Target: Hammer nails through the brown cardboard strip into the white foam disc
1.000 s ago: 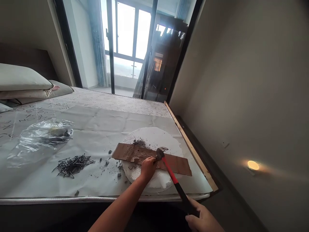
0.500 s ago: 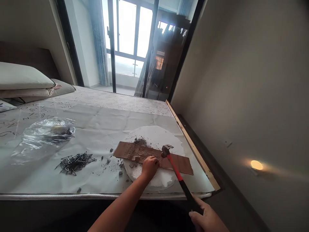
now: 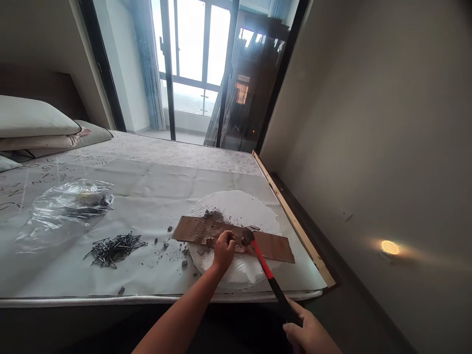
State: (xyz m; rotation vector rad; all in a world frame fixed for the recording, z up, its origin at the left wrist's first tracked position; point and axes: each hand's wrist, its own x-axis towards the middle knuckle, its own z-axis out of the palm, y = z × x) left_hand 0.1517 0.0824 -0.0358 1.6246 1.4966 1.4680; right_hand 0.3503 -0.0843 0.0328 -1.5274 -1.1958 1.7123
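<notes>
My right hand (image 3: pixel 308 327) is wrapped round the black grip of a claw hammer (image 3: pixel 263 260) with a red and black handle. The hammer's head is over a brown strip (image 3: pixel 275 246), close beside my left hand (image 3: pixel 224 248). The strip lies across a white round foam slab (image 3: pixel 239 204). My left hand is at the middle of the strip, its fingers curled together; whatever they may hold is too small to make out. Grey crumbs (image 3: pixel 214 215) cover the strip's left part and spill onto the slab and sheet.
A pile of dark nails (image 3: pixel 116 249) lies left on the grey sheet (image 3: pixel 162 189), below a clear plastic bag (image 3: pixel 70 206). A wooden strip (image 3: pixel 295 221) runs along the mattress's right edge. Pillows (image 3: pixel 37 118) lie at the far left.
My left hand has shifted slightly left and up along the strip, its fingers now differently curled. The hammer and my right hand have moved a little to the left.
</notes>
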